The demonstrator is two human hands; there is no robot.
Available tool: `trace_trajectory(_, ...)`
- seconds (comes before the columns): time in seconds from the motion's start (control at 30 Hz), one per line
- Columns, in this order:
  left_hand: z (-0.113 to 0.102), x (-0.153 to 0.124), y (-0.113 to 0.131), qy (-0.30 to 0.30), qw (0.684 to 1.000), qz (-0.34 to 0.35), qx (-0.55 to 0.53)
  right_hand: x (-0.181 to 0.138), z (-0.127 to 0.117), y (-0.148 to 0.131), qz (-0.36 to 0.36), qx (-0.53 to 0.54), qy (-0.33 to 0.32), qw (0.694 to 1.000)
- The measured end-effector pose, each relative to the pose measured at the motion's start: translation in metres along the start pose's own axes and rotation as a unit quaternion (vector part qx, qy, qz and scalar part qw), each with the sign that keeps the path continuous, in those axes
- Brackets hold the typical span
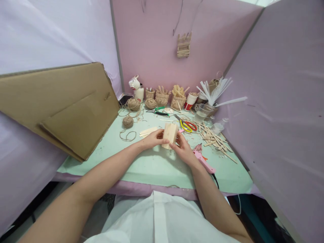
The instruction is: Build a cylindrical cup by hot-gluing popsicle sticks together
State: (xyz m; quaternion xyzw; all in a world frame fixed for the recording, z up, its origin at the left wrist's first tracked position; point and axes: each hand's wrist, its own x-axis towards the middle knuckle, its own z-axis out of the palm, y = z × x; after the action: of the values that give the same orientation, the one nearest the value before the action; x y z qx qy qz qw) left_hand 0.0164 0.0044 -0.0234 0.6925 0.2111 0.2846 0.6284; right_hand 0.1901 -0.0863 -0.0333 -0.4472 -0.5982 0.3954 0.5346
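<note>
Between my two hands is a small piece made of flat wooden craft sticks [169, 133], held up a little over the green tabletop [149, 162]. My left hand [155, 138] grips its left side, the thumb lying across the lower front. On the right side my right hand [182, 147] holds it with thumb and curled fingers. Just right of that wrist lies a pink hot glue gun [205, 162] with a black cord. Several loose craft sticks [148, 131] rest by my left hand. Scissors with yellow and red handles [187, 126] lie behind the right hand.
A heap of thin sticks [214, 138] spreads at the right. Twine balls [128, 122], green-handled pliers [161, 113] and stick-filled baskets [178, 101] line the back. Glue sticks [212, 91] stand in a container. A large cardboard sheet [76, 111] leans at left. A wooden stick model [183, 45] hangs on the wall.
</note>
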Motion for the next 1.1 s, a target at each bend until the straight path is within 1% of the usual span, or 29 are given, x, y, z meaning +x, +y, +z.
trace_trajectory(0.3, 0.0036, -0.0018, 0.0023, 0.012, 1.0, 0.017, 0.023, 0.0007, -0.0012, -0.0015, -0.019, -0.004, 0.016, 1.0)
trace_trajectory(0.53, 0.0043, -0.0042, 0.0071, 0.002, 0.999, 0.022, 0.046, 0.0002, -0.0014, -0.0017, -0.019, -0.007, 0.017, 1.0)
trace_trajectory(0.8, 0.0053, -0.0034, 0.0072, -0.003, 0.999, 0.018, 0.032, 0.0007, -0.0016, -0.0012, -0.019, -0.003, 0.024, 1.0)
trace_trajectory(1.1, 0.0046, -0.0046, 0.0069, -0.007, 0.999, 0.015, 0.033, 0.0008, 0.0, -0.0014, -0.016, -0.027, 0.051, 0.998)
